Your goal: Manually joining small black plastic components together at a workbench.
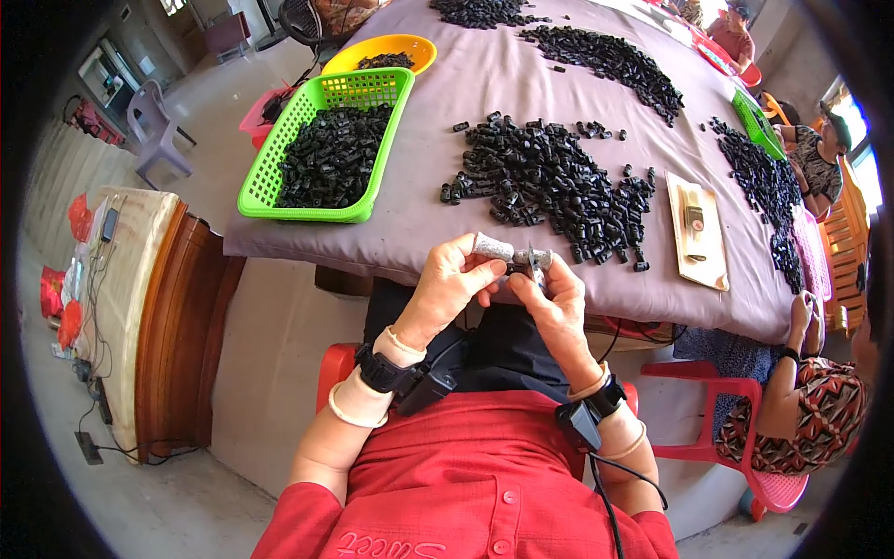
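Observation:
My left hand [442, 291] and my right hand [559, 303] meet just off the table's near edge, above my lap. Grey-white coverings wrap a fingertip on each hand. Pinched in the left fingers is a small black plastic piece [515, 268], mostly hidden by the fingers. Between my right thumb and fingers stands a small metal blade [535, 264], touching or very near that piece; its handle, if any, is hidden. Just beyond the hands spreads a heap of small black cylindrical parts [549, 177].
At left, a green basket [250, 191] holds black pieces; behind it stands a yellow bowl [424, 48]. A tan board [684, 261] with a metal fixture lies right of the heap. More black piles [605, 61] lie farther off. Co-workers sit along the right, one beside a red stool [708, 377].

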`<state>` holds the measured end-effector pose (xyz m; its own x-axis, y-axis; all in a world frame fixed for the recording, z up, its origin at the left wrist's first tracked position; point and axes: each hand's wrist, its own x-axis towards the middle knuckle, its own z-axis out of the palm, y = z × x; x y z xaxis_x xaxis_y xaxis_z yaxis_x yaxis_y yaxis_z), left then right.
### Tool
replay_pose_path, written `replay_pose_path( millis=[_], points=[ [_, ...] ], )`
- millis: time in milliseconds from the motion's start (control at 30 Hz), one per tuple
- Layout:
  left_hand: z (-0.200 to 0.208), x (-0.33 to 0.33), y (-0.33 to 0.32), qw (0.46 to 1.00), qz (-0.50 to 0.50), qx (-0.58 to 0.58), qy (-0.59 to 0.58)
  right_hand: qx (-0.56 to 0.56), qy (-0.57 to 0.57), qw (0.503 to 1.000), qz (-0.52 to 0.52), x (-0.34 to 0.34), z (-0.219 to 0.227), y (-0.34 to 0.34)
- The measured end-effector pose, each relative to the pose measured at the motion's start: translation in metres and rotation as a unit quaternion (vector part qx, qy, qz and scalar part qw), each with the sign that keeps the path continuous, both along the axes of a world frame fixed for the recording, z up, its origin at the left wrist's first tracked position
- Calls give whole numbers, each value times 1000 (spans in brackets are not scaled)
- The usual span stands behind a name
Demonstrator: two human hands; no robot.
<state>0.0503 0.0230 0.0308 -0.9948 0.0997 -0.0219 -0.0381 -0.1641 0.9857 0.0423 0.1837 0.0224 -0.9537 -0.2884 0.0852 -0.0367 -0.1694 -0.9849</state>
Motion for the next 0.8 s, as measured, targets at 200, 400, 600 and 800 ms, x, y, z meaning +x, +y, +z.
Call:
replay_pose_path(
  millis=[200,400,600,800],
  points=[
    [-1,2,4,996,-20,81,8,-13,-19,1000,-16,0,0,0],
    [-14,0,1,988,-26,147,-41,-21,-10,1000,4,1,0,-2],
    [-6,2,-2,982,-24,179,-51,-43,-37,998,18,3,6,-1],
    [-10,-1,-8,984,-24,166,-59,-43,-23,999,9,2,2,-2]
  ],
)
